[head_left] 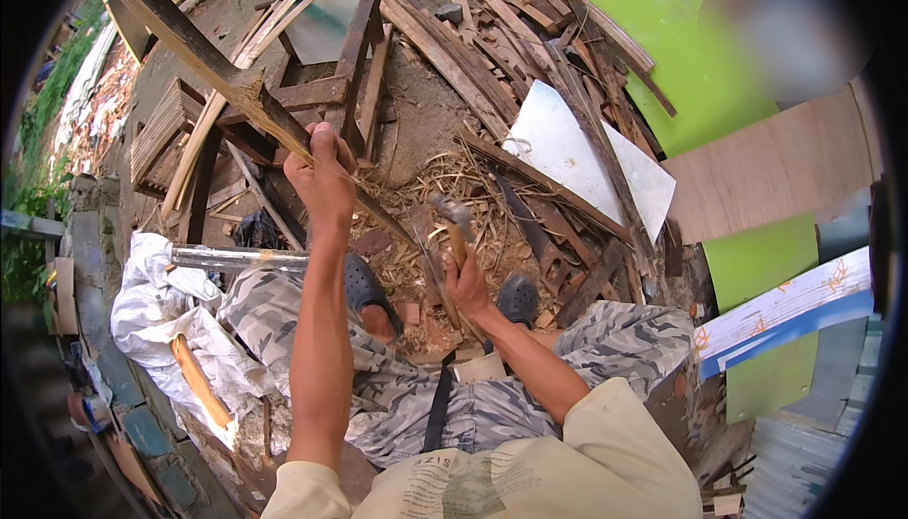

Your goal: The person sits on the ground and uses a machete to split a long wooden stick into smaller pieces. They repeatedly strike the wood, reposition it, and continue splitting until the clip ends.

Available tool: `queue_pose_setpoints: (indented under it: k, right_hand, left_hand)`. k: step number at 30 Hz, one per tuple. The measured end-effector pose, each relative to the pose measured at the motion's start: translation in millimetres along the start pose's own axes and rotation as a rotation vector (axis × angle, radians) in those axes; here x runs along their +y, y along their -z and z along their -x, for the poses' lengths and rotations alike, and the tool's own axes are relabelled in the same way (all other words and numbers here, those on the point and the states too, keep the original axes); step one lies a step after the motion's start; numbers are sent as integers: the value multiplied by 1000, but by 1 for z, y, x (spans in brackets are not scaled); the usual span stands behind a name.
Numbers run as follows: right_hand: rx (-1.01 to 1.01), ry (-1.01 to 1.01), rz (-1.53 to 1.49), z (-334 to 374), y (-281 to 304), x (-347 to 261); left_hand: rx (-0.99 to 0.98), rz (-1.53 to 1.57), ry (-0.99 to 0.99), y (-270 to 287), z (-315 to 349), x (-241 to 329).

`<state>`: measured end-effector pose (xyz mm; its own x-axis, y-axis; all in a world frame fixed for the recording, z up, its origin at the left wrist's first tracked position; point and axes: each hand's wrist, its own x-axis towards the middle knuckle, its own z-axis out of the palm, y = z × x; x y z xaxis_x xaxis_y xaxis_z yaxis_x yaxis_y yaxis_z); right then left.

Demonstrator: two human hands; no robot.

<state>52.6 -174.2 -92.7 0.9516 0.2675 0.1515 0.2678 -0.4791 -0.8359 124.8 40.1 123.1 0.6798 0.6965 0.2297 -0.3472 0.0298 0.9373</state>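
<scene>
Wooden strip (253,100) in left fingers (324,145)

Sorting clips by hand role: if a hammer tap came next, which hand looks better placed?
Probably the right hand: it holds the hammer, while the left hand is occupied, gripping the long wooden strip.
</scene>
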Motion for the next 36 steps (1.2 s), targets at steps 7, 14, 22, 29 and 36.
queue_pose_setpoints:
  k: [7, 14, 22, 29, 36]
  right_hand:
    - [-323, -241, 184, -23, 12, -2]
    - [-171, -35, 45, -22, 15, -25]
    - [-347, -156, 144, -40, 22, -31]
    - [59, 9, 0, -10, 3, -5]
    - [-339, -179, 183, -34, 18, 4]
  left_hand:
    - [7, 60, 9, 14, 0, 3]
    - [27, 39, -6, 10, -3, 4]
    - [0, -2, -20, 11, -6, 1]
    - [-25, -142, -29, -2, -2, -5]
    - [-32, -92, 7, 1, -2, -1]
